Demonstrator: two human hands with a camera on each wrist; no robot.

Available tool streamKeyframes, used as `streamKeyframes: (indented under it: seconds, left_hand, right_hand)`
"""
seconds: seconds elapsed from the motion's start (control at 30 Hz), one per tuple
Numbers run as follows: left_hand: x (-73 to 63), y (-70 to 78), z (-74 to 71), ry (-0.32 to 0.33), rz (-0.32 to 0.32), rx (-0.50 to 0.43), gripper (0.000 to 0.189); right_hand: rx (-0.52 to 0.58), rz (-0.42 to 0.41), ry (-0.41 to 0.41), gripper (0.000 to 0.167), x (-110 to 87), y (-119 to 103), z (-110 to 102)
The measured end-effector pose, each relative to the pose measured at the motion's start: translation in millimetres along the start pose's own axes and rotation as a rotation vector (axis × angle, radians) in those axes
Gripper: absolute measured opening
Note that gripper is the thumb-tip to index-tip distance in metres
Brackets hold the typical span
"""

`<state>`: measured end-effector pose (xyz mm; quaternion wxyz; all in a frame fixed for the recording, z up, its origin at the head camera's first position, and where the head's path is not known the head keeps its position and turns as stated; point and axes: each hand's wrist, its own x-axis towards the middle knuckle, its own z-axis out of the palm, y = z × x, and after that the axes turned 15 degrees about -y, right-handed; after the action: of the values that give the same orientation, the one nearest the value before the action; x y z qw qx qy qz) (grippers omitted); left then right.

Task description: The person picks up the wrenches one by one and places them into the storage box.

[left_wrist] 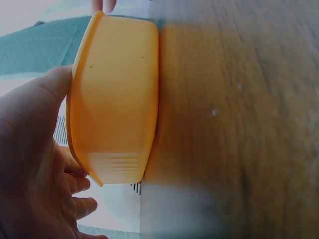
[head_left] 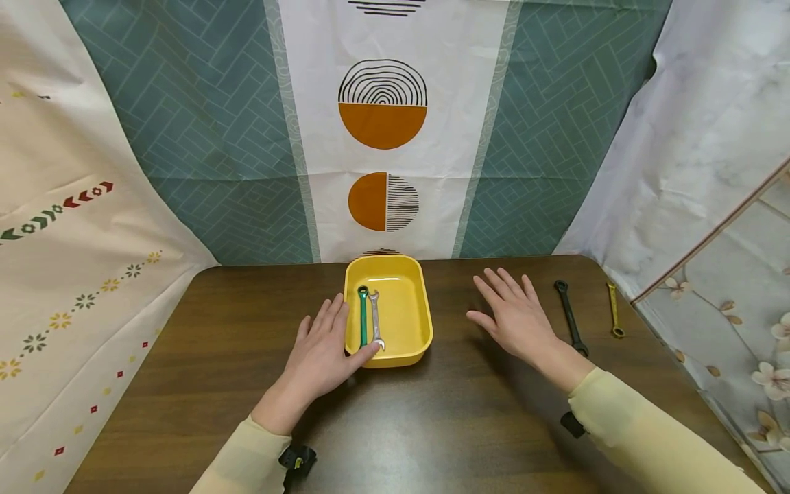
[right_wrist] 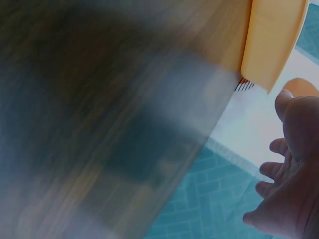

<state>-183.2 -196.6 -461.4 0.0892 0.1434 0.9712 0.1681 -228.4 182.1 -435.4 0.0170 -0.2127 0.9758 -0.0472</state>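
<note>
A yellow plastic tray (head_left: 404, 309) stands near the table's far edge. Inside, along its left side, lie a green ratchet wrench (head_left: 363, 317) and a silver open-end wrench (head_left: 376, 322). My left hand (head_left: 321, 353) is at the tray's front left corner, its thumb touching the front rim and its straight fingers along the left side. The left wrist view shows that thumb (left_wrist: 55, 84) against the tray's rim. To the right of the tray, my right hand (head_left: 515, 319) hovers over the table with fingers spread, holding nothing. A black wrench (head_left: 570, 317) lies just beyond it on the right.
Farther right, close to the table's right edge, lies a small brass-coloured wrench (head_left: 614, 312). The brown wooden table (head_left: 395, 425) is bordered by a patterned curtain (head_left: 247, 137) at the back and light cloths at both sides.
</note>
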Motion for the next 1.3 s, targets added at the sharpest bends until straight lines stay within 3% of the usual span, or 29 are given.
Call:
streamKeyframes:
  seconds: [0.43, 1.3]
  left_hand:
    - [0.6, 0.2, 0.1, 0.009, 0.003, -0.003, 0.11]
    - [0.9, -2.2, 2.2, 0.008, 0.0, -0.003, 0.112]
  right_hand:
    - [0.011, 0.065, -0.023, 0.076, -21.0, 30, 1]
    - [-0.013, 0.148, 0.003, 0.078, -36.8, 76, 10]
